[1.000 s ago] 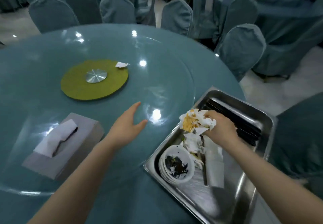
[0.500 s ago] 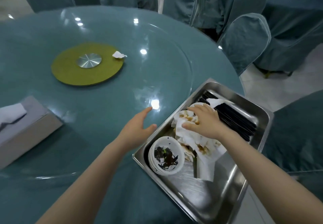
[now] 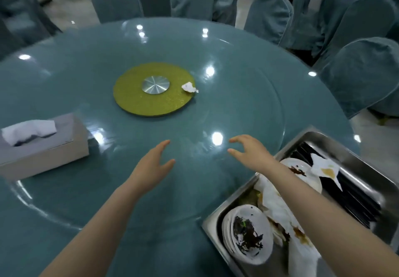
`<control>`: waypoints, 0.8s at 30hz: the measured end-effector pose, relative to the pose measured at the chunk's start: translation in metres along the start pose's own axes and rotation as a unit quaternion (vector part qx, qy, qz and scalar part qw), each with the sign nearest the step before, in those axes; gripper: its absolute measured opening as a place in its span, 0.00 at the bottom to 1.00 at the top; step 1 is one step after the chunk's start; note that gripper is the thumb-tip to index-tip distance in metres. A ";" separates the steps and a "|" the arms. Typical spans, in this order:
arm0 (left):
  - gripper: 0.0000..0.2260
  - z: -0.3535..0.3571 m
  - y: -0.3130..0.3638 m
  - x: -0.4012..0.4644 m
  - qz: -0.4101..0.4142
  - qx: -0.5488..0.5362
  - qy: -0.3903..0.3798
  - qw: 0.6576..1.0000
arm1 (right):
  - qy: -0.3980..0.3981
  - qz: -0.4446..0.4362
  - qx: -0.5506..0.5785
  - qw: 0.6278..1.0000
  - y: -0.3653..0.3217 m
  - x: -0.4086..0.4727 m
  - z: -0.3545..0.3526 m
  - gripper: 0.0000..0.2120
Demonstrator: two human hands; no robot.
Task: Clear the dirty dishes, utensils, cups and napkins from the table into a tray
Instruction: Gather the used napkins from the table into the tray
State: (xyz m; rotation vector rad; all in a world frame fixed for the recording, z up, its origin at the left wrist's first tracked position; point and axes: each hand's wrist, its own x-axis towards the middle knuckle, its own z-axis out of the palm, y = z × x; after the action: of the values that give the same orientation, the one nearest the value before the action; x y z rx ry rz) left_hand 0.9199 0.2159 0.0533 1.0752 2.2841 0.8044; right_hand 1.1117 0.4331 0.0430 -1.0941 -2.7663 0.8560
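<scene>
Both hands are empty and held over the round glass-topped worktop (image 3: 248, 78): the left hand (image 3: 151, 164) has its fingers straight and loosely spread, the right hand (image 3: 251, 154) has its fingers relaxed and slightly curved, gripping nothing. The steel tray (image 3: 367, 169) sits at the near right edge of the worktop, already loaded with a stack of soiled small plates (image 3: 246, 233), stained napkins (image 3: 278, 209), another dirty plate (image 3: 302, 173) and dark utensils (image 3: 354, 199) along its far side. What seems left to clear is one crumpled napkin (image 3: 189, 87) lying on the right rim of the yellow-green turntable disc (image 3: 151, 101) at the middle of the worktop, well apart from both hands. So the task looks nearly finished, in its reach-for-the-last-scrap step. The next move likely calls for a long forward reach and a light pinch. The tissue box (image 3: 43, 142) at the left edge probably stays.
</scene>
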 end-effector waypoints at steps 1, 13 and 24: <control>0.28 -0.003 -0.010 0.007 -0.012 0.002 0.002 1.000 | -0.009 -0.003 -0.003 1.000 -0.005 0.013 0.006 0.19; 0.50 0.021 -0.096 0.068 -0.205 0.143 -0.078 0.965 | -0.023 -0.037 -0.029 0.999 -0.054 0.147 0.080 0.20; 0.53 -0.010 -0.164 0.079 -0.185 0.294 -0.108 0.931 | 0.086 -0.052 -0.027 0.995 -0.103 0.240 0.122 0.25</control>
State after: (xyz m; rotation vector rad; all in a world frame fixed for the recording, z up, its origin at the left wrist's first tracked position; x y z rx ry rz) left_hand 0.7837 0.1908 -0.0656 0.8556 2.4746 -0.1606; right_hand 0.8392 0.4682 -0.0450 -0.9722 -2.6895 0.6451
